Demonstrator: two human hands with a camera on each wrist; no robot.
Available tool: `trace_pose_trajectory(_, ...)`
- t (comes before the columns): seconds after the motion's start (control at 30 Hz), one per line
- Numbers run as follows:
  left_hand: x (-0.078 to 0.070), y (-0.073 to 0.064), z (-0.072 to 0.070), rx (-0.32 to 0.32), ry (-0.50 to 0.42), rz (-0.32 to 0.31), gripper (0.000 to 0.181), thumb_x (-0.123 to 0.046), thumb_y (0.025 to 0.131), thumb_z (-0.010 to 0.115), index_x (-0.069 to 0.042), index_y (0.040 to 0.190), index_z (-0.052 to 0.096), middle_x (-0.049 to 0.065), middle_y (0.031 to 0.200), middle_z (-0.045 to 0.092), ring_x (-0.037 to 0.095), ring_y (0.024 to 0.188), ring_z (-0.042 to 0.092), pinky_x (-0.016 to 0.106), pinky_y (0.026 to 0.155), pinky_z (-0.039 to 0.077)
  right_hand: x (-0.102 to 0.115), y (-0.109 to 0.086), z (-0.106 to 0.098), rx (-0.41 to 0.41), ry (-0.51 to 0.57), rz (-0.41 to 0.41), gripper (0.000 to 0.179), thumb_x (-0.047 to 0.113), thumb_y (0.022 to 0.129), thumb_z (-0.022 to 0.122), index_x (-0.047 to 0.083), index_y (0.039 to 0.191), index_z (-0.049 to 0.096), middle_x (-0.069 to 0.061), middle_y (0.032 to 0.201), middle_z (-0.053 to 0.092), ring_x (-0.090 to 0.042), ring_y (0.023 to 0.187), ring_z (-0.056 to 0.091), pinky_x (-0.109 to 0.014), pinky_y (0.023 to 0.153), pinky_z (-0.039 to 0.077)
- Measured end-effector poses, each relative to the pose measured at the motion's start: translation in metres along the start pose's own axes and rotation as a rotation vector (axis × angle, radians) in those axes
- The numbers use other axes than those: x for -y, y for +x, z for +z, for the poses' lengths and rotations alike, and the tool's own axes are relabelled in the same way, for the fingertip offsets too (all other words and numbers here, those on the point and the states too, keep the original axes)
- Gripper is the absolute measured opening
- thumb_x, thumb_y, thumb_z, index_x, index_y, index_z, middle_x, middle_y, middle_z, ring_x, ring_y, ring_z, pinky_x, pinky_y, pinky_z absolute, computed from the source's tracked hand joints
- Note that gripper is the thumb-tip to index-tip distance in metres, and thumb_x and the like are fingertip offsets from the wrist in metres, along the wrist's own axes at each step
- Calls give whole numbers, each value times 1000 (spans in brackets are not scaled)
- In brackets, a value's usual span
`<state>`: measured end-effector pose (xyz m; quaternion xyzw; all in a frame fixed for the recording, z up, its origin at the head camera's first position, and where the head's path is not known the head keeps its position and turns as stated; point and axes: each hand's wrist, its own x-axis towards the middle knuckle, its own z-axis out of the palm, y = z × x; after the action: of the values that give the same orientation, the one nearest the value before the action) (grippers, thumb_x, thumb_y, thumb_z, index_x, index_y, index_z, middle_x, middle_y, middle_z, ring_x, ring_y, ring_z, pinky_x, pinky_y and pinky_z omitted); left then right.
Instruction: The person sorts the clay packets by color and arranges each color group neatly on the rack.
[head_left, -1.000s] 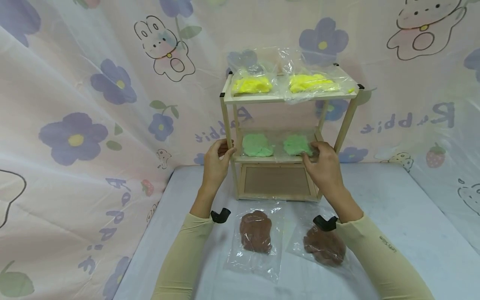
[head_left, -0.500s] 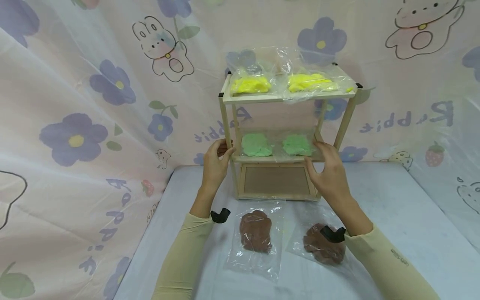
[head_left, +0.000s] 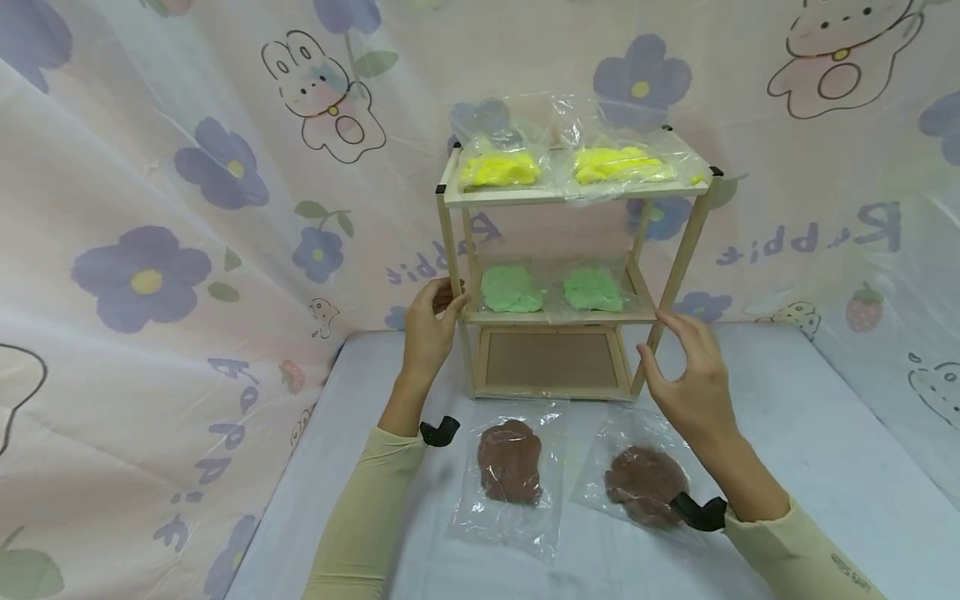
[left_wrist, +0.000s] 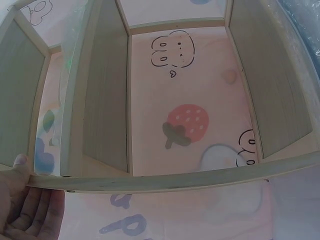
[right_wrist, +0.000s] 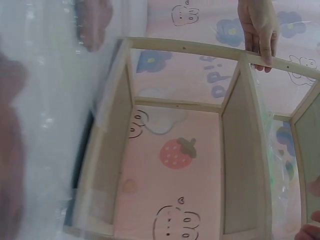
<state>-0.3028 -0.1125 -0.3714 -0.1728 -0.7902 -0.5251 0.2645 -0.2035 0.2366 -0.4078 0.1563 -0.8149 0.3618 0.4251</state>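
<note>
A small wooden two-tier rack (head_left: 555, 317) stands on the table. My left hand (head_left: 429, 329) grips its left front post at middle-shelf height, thumb in front and fingers behind; the left wrist view shows the thumb on the wood (left_wrist: 20, 182). My right hand (head_left: 693, 379) is beside the right front post, thumb and fingers spread, forefinger tip right at the post and nothing held. Two bagged green clay-like lumps (head_left: 510, 289) lie side by side on the middle shelf. Bagged yellow lumps (head_left: 622, 166) sit on the top shelf.
Two clear bags with brown clay-like lumps (head_left: 510, 462) lie on the white-covered table (head_left: 772, 400) in front of the rack, the right one partly under my right wrist's black camera mount (head_left: 699, 512). A printed curtain (head_left: 360, 225) hangs behind and to the left.
My right hand has let go of the right green bag's edge and moved right and toward me, to the right post. The left hand keeps its grip on the left post.
</note>
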Motion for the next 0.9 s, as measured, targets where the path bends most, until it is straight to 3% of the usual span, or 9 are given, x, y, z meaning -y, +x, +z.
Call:
trace_pose_trajectory(0.1,0,0,0,0,-2,0,31,-8,100,76,3,129,69,18,118,74,32,110,71,38,103,59,-2,-11,-7,20,-27,11,59,-5,86,85,-5,141,63,-24,137,64,-42,127,58,-17,114,38)
trace_pose_trajectory(0.17,0,0,0,0,-2,1,31,-8,100,76,3,129,69,17,118,74,32,110,71,38,103,59,-3,-19,-10,38,-43,19,59,-7,85,84,-5,140,64,-24,136,65,-42,124,59,-10,110,34)
trace_pose_trajectory(0.4,0,0,-2,-2,0,1,32,-9,101,76,3,129,69,18,119,73,33,111,71,38,103,59,-5,-45,-20,114,-62,69,57,-5,85,84,-7,138,64,-24,129,66,-42,114,62,-6,101,33)
trace_pose_trajectory(0.67,2,0,-1,4,1,0,31,-7,100,76,3,129,69,17,119,73,32,112,71,36,103,59,-8,-76,-28,236,-99,135,59,2,85,89,-3,138,64,-20,129,66,-40,114,62,-1,98,30)
trace_pose_trajectory(0.73,2,0,-1,2,1,5,31,-8,100,76,3,129,69,17,118,73,32,111,71,36,102,59,-8,-83,-31,271,-104,160,58,6,85,90,-3,137,65,-19,129,67,-40,115,62,-10,102,39)
trace_pose_trajectory(0.8,2,1,-1,2,1,8,31,-8,100,76,3,128,69,17,118,74,32,110,71,36,102,60,-8,-89,-35,310,-118,197,58,9,86,91,-2,137,66,-20,130,67,-42,117,62,-28,105,49)
trace_pose_trajectory(0.9,2,1,-1,4,1,9,31,-9,101,76,2,128,69,17,117,74,32,109,71,36,101,60,-8,-97,-40,367,-145,250,58,12,86,91,-1,137,66,-22,130,67,-43,116,62,-58,94,54)
